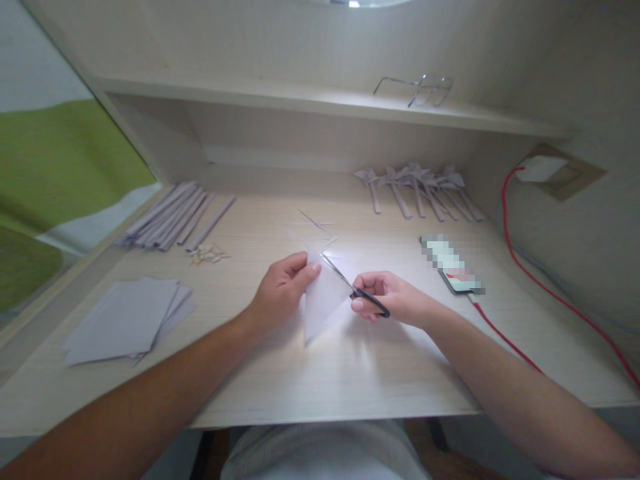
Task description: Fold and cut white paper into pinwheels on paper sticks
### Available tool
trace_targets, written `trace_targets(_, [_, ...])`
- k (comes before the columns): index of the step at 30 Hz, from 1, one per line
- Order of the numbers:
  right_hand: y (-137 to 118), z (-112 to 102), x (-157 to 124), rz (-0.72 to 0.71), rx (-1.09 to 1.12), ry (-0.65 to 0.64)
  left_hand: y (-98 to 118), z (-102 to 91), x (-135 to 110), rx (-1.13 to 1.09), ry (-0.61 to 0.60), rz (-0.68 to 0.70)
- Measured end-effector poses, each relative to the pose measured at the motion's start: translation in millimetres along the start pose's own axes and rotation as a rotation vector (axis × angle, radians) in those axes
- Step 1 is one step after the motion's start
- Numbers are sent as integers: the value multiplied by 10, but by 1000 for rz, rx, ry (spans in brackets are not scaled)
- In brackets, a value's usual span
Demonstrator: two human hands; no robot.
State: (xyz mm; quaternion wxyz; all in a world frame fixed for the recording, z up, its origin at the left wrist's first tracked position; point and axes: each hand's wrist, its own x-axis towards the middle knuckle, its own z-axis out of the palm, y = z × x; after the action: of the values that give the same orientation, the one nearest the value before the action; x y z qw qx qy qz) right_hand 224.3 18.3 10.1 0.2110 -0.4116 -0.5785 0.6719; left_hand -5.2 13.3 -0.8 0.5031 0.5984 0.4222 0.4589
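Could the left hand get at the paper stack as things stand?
Probably yes: the paper stack lies uncovered beside the left forearm, though the left hand would likely first need to release the paper piece it pinches.

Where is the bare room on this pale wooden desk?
At the back, between grey paper tubes and white paper pinwheels; in front, between white paper triangle and near desk edge. Crowded: left, with tubes and stacked white paper squares.

There's the white paper point(323, 303), a triangle, one corner pointing nearward! Black-handled scissors point(355, 291) slant in, slim blades at its upper edge.
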Motion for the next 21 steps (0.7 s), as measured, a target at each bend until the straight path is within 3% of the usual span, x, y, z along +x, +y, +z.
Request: trace_targets(21, [18, 6, -10, -1, 16, -6, 23, 5, -10, -9, 36, -23])
